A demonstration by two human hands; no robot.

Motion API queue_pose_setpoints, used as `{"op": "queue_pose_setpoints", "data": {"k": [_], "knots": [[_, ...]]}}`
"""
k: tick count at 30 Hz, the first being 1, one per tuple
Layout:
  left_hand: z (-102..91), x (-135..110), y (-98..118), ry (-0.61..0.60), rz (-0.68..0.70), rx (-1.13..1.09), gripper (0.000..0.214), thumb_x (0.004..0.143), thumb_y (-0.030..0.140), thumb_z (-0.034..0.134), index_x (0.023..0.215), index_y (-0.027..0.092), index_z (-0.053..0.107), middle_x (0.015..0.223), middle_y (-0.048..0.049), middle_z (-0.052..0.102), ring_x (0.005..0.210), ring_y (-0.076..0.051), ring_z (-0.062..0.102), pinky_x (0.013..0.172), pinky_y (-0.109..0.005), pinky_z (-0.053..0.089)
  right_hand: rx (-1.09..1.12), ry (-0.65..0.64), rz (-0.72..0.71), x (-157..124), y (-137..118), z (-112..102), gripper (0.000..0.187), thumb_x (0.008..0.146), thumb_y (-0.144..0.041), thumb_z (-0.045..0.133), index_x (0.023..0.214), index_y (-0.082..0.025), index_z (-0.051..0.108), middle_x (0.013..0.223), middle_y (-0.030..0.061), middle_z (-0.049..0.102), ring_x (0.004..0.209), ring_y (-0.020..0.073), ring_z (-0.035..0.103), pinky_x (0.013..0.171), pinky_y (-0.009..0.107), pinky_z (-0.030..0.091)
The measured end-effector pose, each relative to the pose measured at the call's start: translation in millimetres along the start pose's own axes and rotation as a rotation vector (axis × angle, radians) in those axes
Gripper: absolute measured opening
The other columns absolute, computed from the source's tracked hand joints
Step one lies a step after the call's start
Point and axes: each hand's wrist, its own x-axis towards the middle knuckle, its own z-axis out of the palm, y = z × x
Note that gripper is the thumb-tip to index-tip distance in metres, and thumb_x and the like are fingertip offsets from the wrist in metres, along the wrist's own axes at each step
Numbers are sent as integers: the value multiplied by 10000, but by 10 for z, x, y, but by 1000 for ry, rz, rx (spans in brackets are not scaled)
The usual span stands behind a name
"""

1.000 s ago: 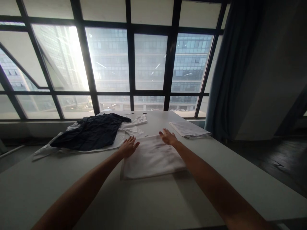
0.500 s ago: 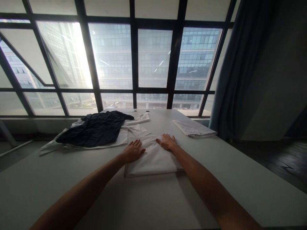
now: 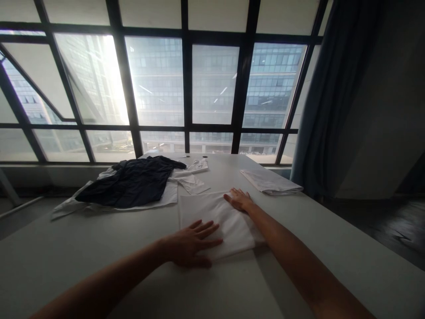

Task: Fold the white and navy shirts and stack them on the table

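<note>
A folded white cloth garment point(image 3: 229, 226) lies flat on the pale table point(image 3: 139, 248) in front of me. My left hand point(image 3: 192, 243) is spread over its near left edge, palm down, with the thumb apart from the fingers. At the far right corner my right hand point(image 3: 239, 199) rests on the cloth, fingers stretched out. Soft creases run across the fabric between the two hands. What kind of garment it is, I cannot tell from this folded shape.
A dark navy garment point(image 3: 133, 184) lies heaped over white clothes point(image 3: 169, 195) at the back left. Another folded white cloth point(image 3: 270, 182) sits at the right edge. Beyond the table stand tall windows point(image 3: 212, 84), with a blue curtain point(image 3: 318, 110) on the right.
My left hand has moved from the far left part of the cloth toward me, to its near edge. My right hand stays at the far right corner. The cloth has turned slightly.
</note>
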Motion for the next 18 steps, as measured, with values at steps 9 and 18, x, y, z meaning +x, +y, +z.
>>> {"op": "queue_pose_setpoints", "data": {"k": [9, 18], "knots": [[-249, -326, -726, -42, -355, 73, 743, 902, 612, 520, 1544, 319, 286, 1620, -93, 171, 1499, -328, 120, 1176, -595, 103, -247, 52, 265, -328, 21, -152, 812, 930, -693, 259, 1394, -91, 545, 1488, 229, 434, 1419, 440, 266, 1139, 637, 17], [6, -38, -459, 299, -497, 232, 476, 999, 353, 357, 1443, 257, 497, 1546, -84, 402, 1441, -273, 342, 1195, -527, 202, 10, 82, 111, -525, -156, -290, 698, 802, -673, 584, 1258, -149, 638, 1288, 196, 625, 1164, 345, 593, 916, 394, 476]]}}
